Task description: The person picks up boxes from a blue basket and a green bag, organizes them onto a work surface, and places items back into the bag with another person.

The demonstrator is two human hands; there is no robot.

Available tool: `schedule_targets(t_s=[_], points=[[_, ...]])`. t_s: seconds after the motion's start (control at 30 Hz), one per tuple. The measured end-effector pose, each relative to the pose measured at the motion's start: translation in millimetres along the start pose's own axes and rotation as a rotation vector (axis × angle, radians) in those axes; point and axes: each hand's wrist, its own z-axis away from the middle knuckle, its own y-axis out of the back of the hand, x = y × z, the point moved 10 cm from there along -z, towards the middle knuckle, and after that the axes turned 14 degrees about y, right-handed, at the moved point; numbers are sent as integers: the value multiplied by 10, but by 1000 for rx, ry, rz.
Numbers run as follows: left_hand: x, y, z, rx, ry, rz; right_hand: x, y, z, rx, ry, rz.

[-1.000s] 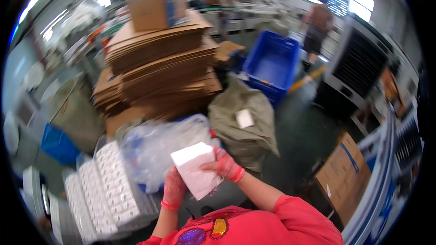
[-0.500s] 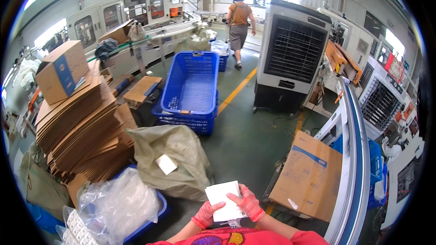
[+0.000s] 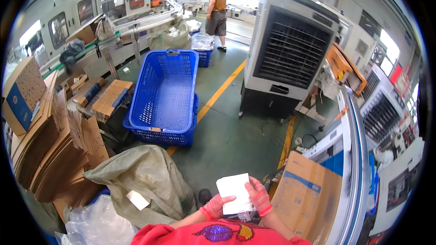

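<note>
A small stack of white paper-like sheets [image 3: 233, 187] is held in front of my red shirt, its top face turned up. My left hand [image 3: 212, 207], in a pinkish-red glove with bare fingertips, grips its lower left edge with the thumb on top. On the right side my right hand [image 3: 260, 197], gloved alike, holds it with the thumb across the face. The fingers beneath are hidden. To the left lies a olive-green sack [image 3: 150, 172] with a white rectangular piece [image 3: 137, 200] on it.
Flattened cardboard [image 3: 54, 154] is piled at the left, above clear plastic bags [image 3: 102, 222]. Stacked blue crates [image 3: 163, 90] stand ahead, near an air cooler [image 3: 288, 50]. A carton [image 3: 309, 195] and metal rail [image 3: 356, 163] are at my right. Another person [image 3: 217, 11] stands far off.
My view has swung right and lower, so the crates and sack sit further left. Both hands keep the white stack. The far person has moved on and turned somewhat leftward.
</note>
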Motion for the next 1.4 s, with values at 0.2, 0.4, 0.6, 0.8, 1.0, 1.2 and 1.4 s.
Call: schedule_targets(t_s=[0.2,0.4,0.6,0.8,1.0,1.2,1.4], points=[[1330,363,-592,63,-18,13,-124,48,-1242,-132,-52,416],[2277,900,-950,148,-121,145,549,228,-2254,-134,-245,239],[3142,1833,-1010,278,-474,345,966,279,-3960,-358,-226,352],[3530,2761,-551,526,-867,698,893,-489,-5634,-620,-199,437],[3019,3318,-462,729,-1012,1023,919,-1943,-6949,-845,72,489],[2874,3783,-923,703,-936,1307,1220,-3056,-7762,-965,352,617],[3070,3949,-1316,774,-864,1329,1431,-3893,-8628,-1016,542,1121]])
